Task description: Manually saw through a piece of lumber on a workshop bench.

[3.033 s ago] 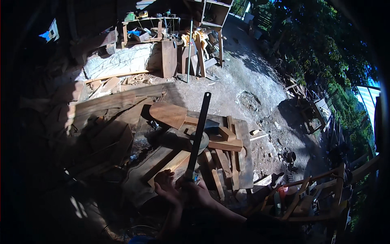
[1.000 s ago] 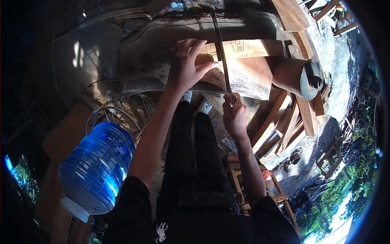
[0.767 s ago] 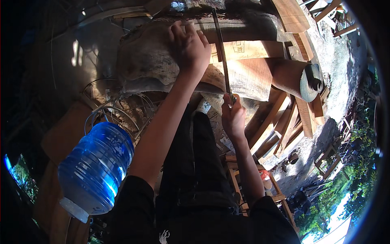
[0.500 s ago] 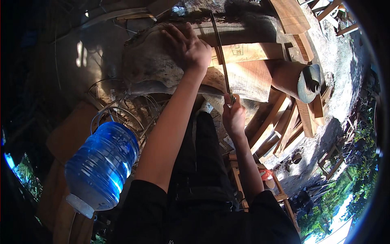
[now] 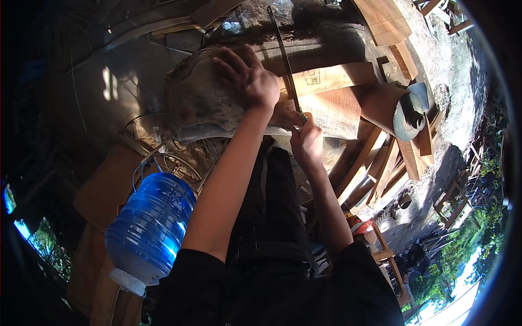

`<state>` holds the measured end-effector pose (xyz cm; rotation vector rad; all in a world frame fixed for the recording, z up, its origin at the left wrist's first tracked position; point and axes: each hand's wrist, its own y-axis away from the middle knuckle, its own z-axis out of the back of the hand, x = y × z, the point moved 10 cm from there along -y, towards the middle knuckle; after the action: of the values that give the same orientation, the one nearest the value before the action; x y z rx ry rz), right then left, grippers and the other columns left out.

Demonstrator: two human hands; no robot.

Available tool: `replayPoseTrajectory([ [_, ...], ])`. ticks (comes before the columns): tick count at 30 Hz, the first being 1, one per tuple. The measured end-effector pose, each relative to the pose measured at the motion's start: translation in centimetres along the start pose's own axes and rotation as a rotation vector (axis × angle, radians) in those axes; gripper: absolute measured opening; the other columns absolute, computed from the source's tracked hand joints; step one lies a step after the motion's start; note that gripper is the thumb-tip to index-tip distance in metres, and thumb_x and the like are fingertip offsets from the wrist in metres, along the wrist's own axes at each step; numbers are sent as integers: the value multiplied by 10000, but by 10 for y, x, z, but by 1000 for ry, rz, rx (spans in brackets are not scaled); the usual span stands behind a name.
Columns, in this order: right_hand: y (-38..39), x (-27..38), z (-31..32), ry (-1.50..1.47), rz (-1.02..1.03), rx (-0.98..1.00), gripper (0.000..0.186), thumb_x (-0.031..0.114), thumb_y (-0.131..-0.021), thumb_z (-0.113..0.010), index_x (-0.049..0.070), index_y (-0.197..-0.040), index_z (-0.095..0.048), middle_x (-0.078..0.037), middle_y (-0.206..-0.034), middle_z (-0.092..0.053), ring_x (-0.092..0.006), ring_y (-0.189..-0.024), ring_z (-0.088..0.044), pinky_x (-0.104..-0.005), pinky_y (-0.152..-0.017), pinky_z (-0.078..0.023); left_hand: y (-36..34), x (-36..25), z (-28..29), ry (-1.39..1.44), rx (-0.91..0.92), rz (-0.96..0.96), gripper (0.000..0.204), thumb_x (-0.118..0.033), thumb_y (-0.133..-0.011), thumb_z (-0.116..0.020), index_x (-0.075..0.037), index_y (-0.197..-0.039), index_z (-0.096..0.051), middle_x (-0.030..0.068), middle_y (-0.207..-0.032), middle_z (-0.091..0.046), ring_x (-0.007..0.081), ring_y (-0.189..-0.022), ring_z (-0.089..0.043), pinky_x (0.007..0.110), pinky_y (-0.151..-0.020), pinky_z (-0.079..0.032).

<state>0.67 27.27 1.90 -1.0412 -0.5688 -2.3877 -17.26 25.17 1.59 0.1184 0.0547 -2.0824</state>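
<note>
Left dim, right sun-glared; dark, fisheye-bent rim.

Grip of long dark tool (image 5: pixel 284 58) mostly hidden inside right hand (image 5: pixel 308 142). Left hand (image 5: pixel 254 82) covers part of wooden slab (image 5: pixel 198 100). Brown board (image 5: pixel 383 22) cut by top edge; black shirt (image 5: pixel 283 304) by lower edge.

a long, narrow, dark blade (image 5: pixel 281 48) slants across the left part of a pale plank (image 5: pixel 345 74) marked with drawn lines; its tip reaches past the far edge of the broad, rough-edged, grey-brown wooden slab (image 5: pixel 198 100) beneath.
</note>
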Motion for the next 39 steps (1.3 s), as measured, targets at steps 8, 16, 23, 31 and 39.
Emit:
replayPoseTrajectory([
  [8,86,-31,13,112,-140,35,125,98,-851,-525,-1,-874,-453,-211,-540,-536,-396,-531,-568,-468,-440,-424,-2,2,2,-13,-4,-4,620,-252,-735,-496,-132,-1332,-374,247,-1413,-189,466,-1301,-133,552,-997,-242],
  [16,9,33,16,497,373,-347,135,79,-770,-546,-16,-802,-456,-192,-505,-493,-349,-512,-558,-410,-470,-439,1,-5,-2,150,-94,-14,582,-214,-722,-455,-148,-1300,-423,226,-1416,-203,458,-1304,-126,588,-1014,-173],
  [23,101,-47,21,139,-240,121,165,171,-870,-526,28,-838,-451,-214,-555,-540,-389,-544,-575,-457,-451,-439,-1,7,1,31,-72,19,583,-206,-740,-438,-181,-1321,-386,195,-1405,-238,421,-1301,-179,510,-1036,-200],
  [31,-20,0,-4,84,-39,82,129,84,-788,-510,-31,-831,-472,-248,-586,-553,-386,-593,-592,-452,-543,-473,-1,2,2,196,-183,-52,489,-167,-764,-439,-145,-1251,-477,208,-1368,-319,431,-1299,-178,470,-1072,-156],
  [39,31,-40,25,-412,-410,74,268,267,-916,-476,11,-884,-548,-42,-545,-528,-103,-507,-520,-269,-494,-399,-1,53,11,989,-276,-7,456,85,-708,-284,-37,-1037,-575,203,-1246,-479,309,-1260,-345,383,-1060,-235],
])
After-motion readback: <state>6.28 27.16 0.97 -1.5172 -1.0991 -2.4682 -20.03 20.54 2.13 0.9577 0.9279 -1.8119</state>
